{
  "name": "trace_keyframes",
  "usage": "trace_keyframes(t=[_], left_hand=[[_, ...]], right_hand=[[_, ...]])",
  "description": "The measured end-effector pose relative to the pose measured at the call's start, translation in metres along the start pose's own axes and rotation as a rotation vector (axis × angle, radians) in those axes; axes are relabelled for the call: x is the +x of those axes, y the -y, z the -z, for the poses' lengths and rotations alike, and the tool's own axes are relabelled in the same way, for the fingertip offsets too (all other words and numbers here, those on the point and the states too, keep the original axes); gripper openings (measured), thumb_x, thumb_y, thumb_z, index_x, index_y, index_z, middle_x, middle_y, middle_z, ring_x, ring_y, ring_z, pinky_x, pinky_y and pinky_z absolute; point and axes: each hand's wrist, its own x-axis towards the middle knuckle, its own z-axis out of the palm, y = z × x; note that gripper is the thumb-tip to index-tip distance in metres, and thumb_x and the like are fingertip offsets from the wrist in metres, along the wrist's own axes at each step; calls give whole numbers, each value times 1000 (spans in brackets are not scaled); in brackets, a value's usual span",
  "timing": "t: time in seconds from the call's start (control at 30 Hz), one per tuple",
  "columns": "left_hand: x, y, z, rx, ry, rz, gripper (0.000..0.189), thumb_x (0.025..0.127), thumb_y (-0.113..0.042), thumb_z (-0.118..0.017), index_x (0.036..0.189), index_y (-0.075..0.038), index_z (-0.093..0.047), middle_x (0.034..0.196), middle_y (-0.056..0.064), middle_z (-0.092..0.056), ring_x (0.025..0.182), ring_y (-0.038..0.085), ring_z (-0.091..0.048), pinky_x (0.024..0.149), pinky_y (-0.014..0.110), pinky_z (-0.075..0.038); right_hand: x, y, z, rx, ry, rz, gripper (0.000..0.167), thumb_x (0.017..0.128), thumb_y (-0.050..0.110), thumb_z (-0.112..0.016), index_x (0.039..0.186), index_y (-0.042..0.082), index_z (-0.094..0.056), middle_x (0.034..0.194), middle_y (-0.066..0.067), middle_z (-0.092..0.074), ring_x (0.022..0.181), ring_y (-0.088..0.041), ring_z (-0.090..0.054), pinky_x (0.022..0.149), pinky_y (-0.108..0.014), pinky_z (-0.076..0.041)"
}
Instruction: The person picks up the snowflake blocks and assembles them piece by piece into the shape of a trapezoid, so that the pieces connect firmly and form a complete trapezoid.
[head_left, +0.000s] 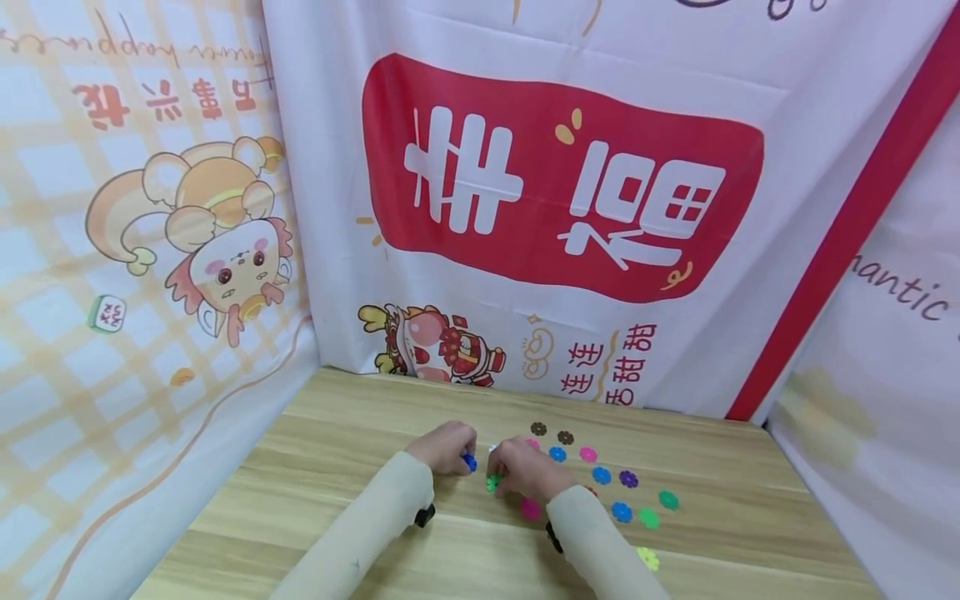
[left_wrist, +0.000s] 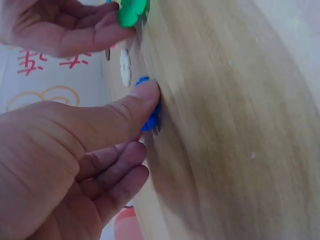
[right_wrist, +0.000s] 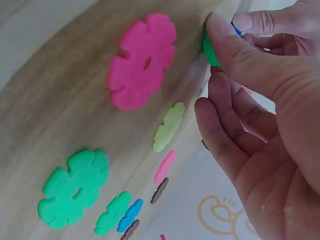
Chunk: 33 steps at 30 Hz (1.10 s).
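Observation:
My left hand pinches a blue flower-shaped plastic disc between thumb and forefinger, close over the wooden table. Facing it, the right hand holds a green flower-shaped disc by thumb and fingertips. A short gap separates the two discs. In the left wrist view a white disc lies on the table beyond the blue one. Just below the right hand lies a pink disc with a slot in its centre, seen large in the right wrist view.
Several loose flower discs lie to the right, among them a brown disc, a purple disc, a blue disc and a yellow disc. Printed cloth hangs behind the wooden table and along both sides.

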Motion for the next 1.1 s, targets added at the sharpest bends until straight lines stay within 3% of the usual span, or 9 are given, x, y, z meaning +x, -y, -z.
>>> trace_keyframes(t=[0.13,0.33,0.6,0.73,0.9,1.1], left_hand=[[-5,3,0,-73,-25,-1,23,84,-12,-90,86,-17,-67,81,-10,-63,77,5,-56,76,24,-52],[-19,0,3,-105,-68,-66,16,85,-13,-89,79,-14,-74,73,-11,-66,70,4,-56,72,23,-51],[-39,-6,6,-226,-88,-63,11,96,-13,-78,85,-15,-78,79,-8,-72,70,4,-59,72,22,-53],[-50,-13,5,-363,-83,-43,9,100,-12,-73,93,-14,-79,86,-6,-75,76,6,-64,74,23,-55],[-62,-22,0,-579,-76,38,4,98,-17,-75,99,-20,-78,91,-5,-76,83,14,-70,74,26,-58],[-73,-32,-3,-755,-115,82,4,95,-19,-79,99,-18,-79,91,-1,-76,83,16,-70,73,29,-60]], right_hand=[[-1,-1,3,52,-5,-40,12,84,9,-88,87,17,-80,86,8,-75,77,-3,-63,72,-18,-56],[-10,-8,8,57,-47,13,11,88,10,-85,85,15,-76,80,8,-72,71,-1,-59,68,-18,-54],[-28,-13,9,74,-91,43,12,95,17,-80,86,19,-73,81,11,-68,71,0,-57,69,-18,-54],[-40,-13,9,136,-146,51,9,95,15,-79,89,18,-72,85,9,-68,74,1,-58,70,-18,-56],[-55,-11,13,204,-216,81,6,95,15,-79,93,15,-73,88,8,-70,78,1,-62,72,-18,-59],[-71,-7,15,231,-271,66,9,97,20,-78,92,23,-71,88,13,-70,82,2,-66,77,-20,-61]])
